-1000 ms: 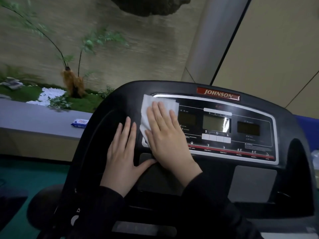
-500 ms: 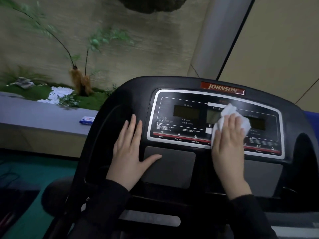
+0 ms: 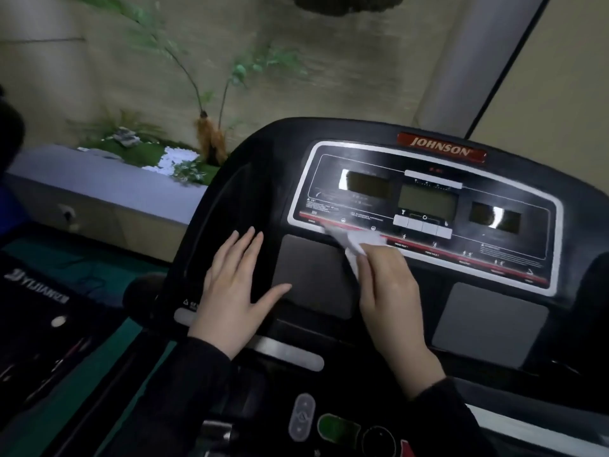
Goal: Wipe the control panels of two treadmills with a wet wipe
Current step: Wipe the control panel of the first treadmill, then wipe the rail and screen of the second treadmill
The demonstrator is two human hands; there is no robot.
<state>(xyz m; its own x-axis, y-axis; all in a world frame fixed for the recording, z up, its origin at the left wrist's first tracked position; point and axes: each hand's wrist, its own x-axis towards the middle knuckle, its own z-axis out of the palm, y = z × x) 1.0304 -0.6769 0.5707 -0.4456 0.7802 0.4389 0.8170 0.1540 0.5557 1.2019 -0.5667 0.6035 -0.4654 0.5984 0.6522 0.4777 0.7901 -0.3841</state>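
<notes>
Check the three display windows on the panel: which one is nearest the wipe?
The left display. The wet wipe sits below it on the panel's lower edge; the larger middle display and right one lie farther right.

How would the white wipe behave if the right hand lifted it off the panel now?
The wipe would probably hang limp: it already lies crumpled and folded under the right hand. It looks thin, so likely very light. Being wet, it might cling slightly to the glossy panel.

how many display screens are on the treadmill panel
3. The left screen sits upper left of the control panel, the middle screen at centre above the white buttons, the right screen to the right. None looks hidden by the wet wipe.
</notes>
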